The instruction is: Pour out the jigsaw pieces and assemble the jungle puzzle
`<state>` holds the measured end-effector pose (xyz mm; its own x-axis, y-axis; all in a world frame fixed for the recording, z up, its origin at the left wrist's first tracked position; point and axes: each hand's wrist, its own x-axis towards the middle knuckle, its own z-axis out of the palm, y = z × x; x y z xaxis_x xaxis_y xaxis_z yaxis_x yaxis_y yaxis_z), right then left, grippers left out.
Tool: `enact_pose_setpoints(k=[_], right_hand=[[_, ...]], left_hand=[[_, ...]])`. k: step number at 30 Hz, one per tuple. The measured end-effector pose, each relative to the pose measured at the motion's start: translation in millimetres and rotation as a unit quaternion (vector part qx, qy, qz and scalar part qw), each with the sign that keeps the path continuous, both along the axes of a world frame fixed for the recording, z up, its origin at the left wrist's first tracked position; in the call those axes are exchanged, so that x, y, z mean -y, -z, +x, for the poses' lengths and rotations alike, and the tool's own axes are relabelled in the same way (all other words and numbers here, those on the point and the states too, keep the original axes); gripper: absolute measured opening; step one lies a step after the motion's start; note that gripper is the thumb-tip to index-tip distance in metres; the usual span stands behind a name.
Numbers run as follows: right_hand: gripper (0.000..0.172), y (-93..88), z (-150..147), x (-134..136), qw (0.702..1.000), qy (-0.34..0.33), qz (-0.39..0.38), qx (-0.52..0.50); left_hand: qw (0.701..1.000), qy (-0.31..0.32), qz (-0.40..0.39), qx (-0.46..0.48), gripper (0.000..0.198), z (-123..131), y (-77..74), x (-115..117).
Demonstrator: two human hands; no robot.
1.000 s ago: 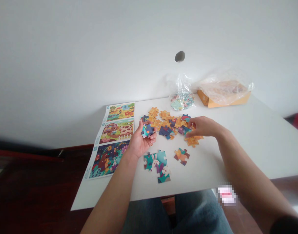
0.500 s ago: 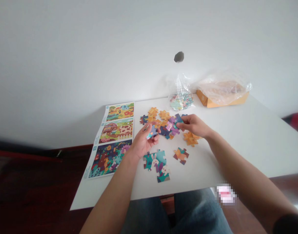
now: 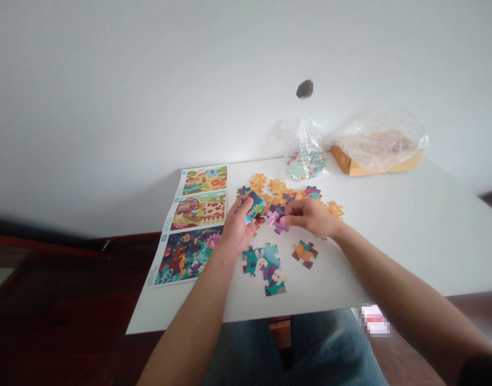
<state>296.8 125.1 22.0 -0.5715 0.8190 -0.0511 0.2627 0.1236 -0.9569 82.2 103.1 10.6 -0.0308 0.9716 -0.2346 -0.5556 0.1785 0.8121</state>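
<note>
My left hand [image 3: 238, 228] is closed on jigsaw pieces, with a blue and teal piece [image 3: 255, 205] on top. Just to its right, my right hand [image 3: 310, 216] pinches a purple jigsaw piece [image 3: 277, 221] at the near side of the loose pile. Orange-backed pieces [image 3: 259, 182] and dark picture pieces lie in that pile, partly hidden by both hands. Closer to me, several joined pieces [image 3: 270, 268] show white rabbits on teal. A single orange and brown piece [image 3: 305, 253] lies to the right of them.
On the left of the white table [image 3: 390, 241] lies a sheet with three printed pictures [image 3: 195, 214]. Toward the wall stand a clear plastic bag of pieces [image 3: 306, 161] and an orange box [image 3: 374, 166] with clear plastic over it. The table's front edge is above my legs.
My right hand has moved left and nearer, from a blue piece to the purple one. A blue and teal piece now tops those in my left hand. The view has shifted slightly.
</note>
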Motion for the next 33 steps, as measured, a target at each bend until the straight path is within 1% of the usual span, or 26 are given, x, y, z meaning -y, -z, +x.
enact_pose_setpoints(k=[2, 4, 6, 7, 8, 10, 12, 14, 17, 18, 20, 22, 24, 26, 28, 31, 33], right_hand=[[0.044, -4.0, 7, -5, 0.998, 0.04, -0.005, -0.041], [0.045, -4.6, 8, -7, 0.992, 0.098, -0.011, -0.083], [0.046, -1.3, 3, -6, 0.984, 0.144, -0.006, -0.1], [0.046, 1.4, -1, -4, 0.983, 0.156, 0.007, -0.093], [0.046, 4.3, -7, -2, 0.984, 0.161, 0.033, -0.07], [0.045, 9.7, -17, 3, 0.981, 0.161, 0.111, 0.007], [0.043, 12.8, -24, 7, 0.964, 0.164, 0.193, 0.087], [0.043, 12.7, -27, 7, 0.944, 0.176, 0.242, 0.142], [0.046, 10.2, -21, 3, 0.923, 0.197, 0.271, 0.189], [0.049, 9.8, -18, 1, 0.919, 0.193, 0.277, 0.202], [0.065, 10.3, -10, -2, 0.915, 0.153, 0.298, 0.224], [0.086, 12.2, -4, -5, 0.911, 0.081, 0.328, 0.237], [0.099, 14.2, 0, -6, 0.905, 0.017, 0.354, 0.235], [0.101, 15.6, 3, -7, 0.902, -0.012, 0.365, 0.229], [0.098, 16.6, 5, -9, 0.901, -0.02, 0.371, 0.224], [0.09, 18.2, 6, -11, 0.897, -0.029, 0.381, 0.22], [0.082, 18.8, 8, -12, 0.895, -0.035, 0.384, 0.223]], left_hand=[[1.0, 0.0, 0.006, 0.012, 0.032, -3, -0.3, -2], [1.0, 0.017, -0.001, 0.022, 0.031, -4, -0.4, -2], [0.999, 0.04, -0.017, 0.027, 0.031, -1, -0.9, 0], [0.998, 0.052, -0.021, 0.029, 0.032, 1, -1.3, 2], [0.997, 0.068, -0.022, 0.033, 0.034, 4, -1.9, 4], [0.993, 0.111, -0.021, 0.046, 0.036, 8, -2.7, 7], [0.989, 0.14, -0.014, 0.048, 0.039, 10, -2.6, 9], [0.99, 0.139, -0.009, 0.033, 0.041, 10, -1.1, 9], [0.996, 0.089, -0.016, 0.004, 0.043, 8, 2.2, 6], [0.997, 0.069, -0.023, -0.001, 0.042, 6, 2.9, 4], [0.999, 0.034, -0.038, 0.0, 0.039, 2, 3.3, 1], [0.999, 0.02, -0.04, 0.029, 0.035, -2, 2.4, -2], [0.997, 0.023, -0.025, 0.076, 0.034, -8, 0.9, -4], [0.993, 0.03, -0.013, 0.113, 0.036, -12, -0.2, -4], [0.991, 0.031, -0.019, 0.126, 0.036, -15, -0.7, -4], [0.992, 0.019, -0.031, 0.121, 0.037, -16, -1.2, -4], [0.992, 0.022, -0.033, 0.118, 0.037, -15, -1.8, -3]])
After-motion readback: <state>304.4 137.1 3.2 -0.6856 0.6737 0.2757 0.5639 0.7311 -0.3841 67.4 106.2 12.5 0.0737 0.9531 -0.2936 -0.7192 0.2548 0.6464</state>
